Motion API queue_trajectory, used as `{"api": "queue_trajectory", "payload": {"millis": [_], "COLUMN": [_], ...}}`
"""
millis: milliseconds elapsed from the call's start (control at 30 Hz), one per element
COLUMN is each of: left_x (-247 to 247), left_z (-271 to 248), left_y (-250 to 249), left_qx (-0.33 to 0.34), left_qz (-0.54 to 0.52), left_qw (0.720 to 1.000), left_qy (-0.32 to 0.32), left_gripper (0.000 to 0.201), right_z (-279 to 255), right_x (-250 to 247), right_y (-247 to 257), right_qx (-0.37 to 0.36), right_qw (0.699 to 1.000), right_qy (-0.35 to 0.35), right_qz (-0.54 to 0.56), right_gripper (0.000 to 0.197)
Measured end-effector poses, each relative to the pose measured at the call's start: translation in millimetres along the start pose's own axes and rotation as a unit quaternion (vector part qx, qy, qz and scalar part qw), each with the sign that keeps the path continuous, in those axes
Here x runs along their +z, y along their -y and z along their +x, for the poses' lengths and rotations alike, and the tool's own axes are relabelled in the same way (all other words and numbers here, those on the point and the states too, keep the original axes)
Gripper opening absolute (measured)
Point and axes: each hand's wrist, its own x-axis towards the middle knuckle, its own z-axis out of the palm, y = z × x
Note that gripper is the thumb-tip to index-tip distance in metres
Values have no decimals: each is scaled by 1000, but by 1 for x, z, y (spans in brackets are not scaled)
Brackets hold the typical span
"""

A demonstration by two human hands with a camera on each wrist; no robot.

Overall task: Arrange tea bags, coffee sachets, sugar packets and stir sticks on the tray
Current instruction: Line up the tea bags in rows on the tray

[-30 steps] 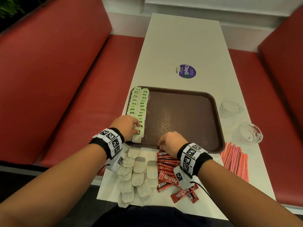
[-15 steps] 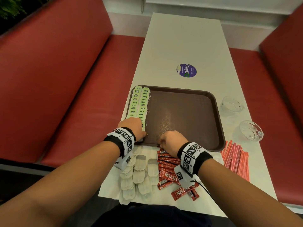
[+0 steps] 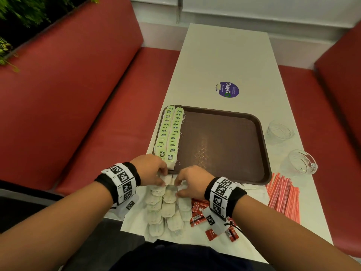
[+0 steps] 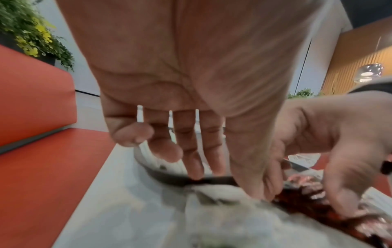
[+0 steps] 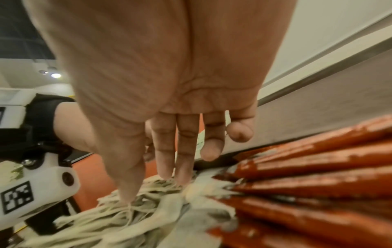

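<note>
The counter (image 3: 224, 61) runs long and narrow away from me, and the brown tray (image 3: 224, 145) sits across it just beyond my hands, its near rim right at my knuckles. Two rows of green-tagged tea bags (image 3: 170, 133) already lie along the tray's left edge, their line running away from me. The loose tea bags (image 3: 166, 208) lie in overlapping rows on the counter between me and the tray, their long line also pointing from my body toward the rim, so the next lift goes forward and a little left. Red coffee sachets (image 3: 197, 210) sit just right of that pile, under my right wrist, and the red stir sticks (image 3: 283, 196) lie further right, beside the tray's near corner. My left hand (image 3: 151, 169) and right hand (image 3: 192, 181) meet at the far end of the pile, fingers bent down onto the top bags; whether either actually pinches one I cannot tell. The left one is nearer the rows on the tray
</note>
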Motion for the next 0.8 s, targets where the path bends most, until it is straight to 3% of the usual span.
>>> {"api": "queue_trajectory", "payload": {"millis": [300, 467, 600, 800], "left_x": [23, 28, 29, 18], "left_z": [-4, -6, -7, -8], "left_y": [-4, -6, -3, -2], "left_qx": [-17, -30, -31, -8], "left_qz": [48, 38, 14, -50], "left_qw": [998, 998, 997, 991], "left_qy": [-43, -49, -66, -124], "left_gripper": [37, 34, 26, 20], "right_z": [10, 12, 14, 7], "right_x": [15, 16, 18, 10], "right_y": [21, 25, 22, 8], "right_qx": [-30, -20, -19, -7], "right_qw": [996, 994, 994, 999], "right_qy": [51, 58, 34, -43], "right_qz": [-66, -92, -99, 0], "right_gripper": [47, 37, 20, 19]}}
